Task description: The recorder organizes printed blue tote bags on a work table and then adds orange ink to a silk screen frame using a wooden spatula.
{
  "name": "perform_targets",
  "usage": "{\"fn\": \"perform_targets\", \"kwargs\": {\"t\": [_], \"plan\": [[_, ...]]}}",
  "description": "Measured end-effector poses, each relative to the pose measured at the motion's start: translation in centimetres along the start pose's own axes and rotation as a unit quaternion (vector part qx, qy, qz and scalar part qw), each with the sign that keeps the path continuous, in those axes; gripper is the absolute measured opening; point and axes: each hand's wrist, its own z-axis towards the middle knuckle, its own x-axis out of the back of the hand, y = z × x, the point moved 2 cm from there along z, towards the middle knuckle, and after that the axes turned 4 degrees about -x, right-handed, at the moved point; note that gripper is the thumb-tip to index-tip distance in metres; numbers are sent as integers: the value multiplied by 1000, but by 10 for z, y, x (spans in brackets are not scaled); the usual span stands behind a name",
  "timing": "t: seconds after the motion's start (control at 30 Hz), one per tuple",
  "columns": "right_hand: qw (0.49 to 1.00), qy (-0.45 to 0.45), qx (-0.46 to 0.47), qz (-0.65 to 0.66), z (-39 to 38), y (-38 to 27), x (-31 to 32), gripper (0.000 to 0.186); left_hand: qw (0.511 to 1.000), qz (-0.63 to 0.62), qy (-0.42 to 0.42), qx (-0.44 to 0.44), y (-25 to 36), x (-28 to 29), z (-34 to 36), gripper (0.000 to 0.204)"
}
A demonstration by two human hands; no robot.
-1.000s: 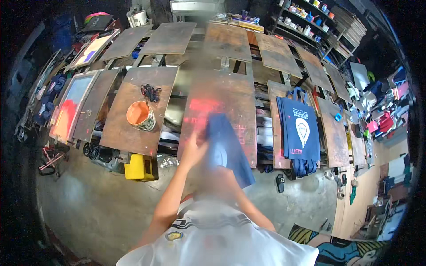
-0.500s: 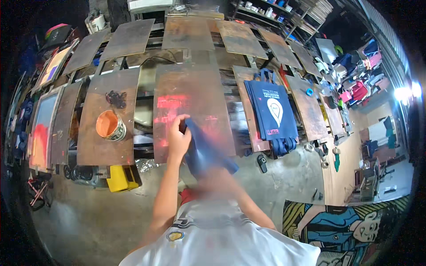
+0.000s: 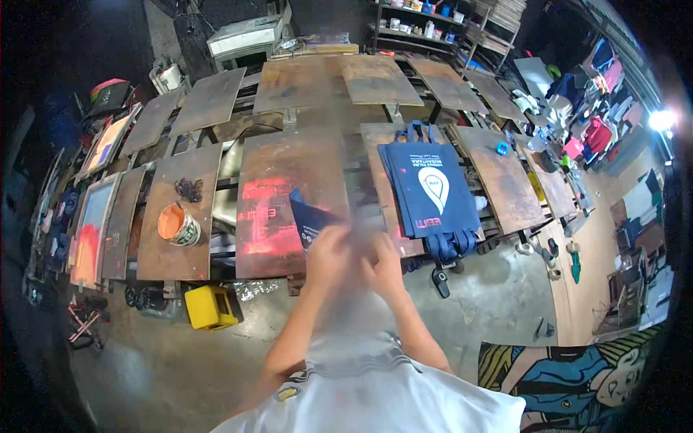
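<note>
A dark blue cloth bag [image 3: 310, 216] with small white print hangs over the near end of the middle board, its upper corner standing up. My left hand [image 3: 328, 256] is closed on the bag's near edge. Close beside it, my right hand [image 3: 384, 268] has its fingers curled in a pinch; a blurred streak between the hands hides what they hold. Just right of my hands, a stack of blue tote bags [image 3: 433, 184] lies on the neighbouring board, white drop-shaped print up, with handles dangling over the near edge.
The middle board [image 3: 281, 159] carries red-pink paint marks. On the board to its left stand a tub of orange paint [image 3: 178, 224] and a dark tangled bundle [image 3: 189, 190]. A yellow stool [image 3: 209, 307] and a black sandal [image 3: 440, 283] are on the floor. Paint shelves [image 3: 415, 32] stand behind.
The blue bag has turned and dropped lower, now showing white print. My left hand has come down and right, and my right hand has risen beside it. The view has shifted slightly.
</note>
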Motion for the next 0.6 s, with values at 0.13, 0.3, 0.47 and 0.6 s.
{"fn": "perform_targets", "kwargs": {"t": [0.13,0.3,0.47,0.6], "plan": [[998,60,18,24,-16,29,18,35,998,47,-17,-44,25,-48,-20,30],[1000,9,26,14,-25,72,49,27,994,103,-40,-2,41,-85,-37,23],[991,-63,-17,115,-33,115,66,15,990,93,-82,59,41,-121,-59,19],[929,-208,-148,268,-43,137,85,12,988,34,-92,120,50,-135,-71,17]]}}
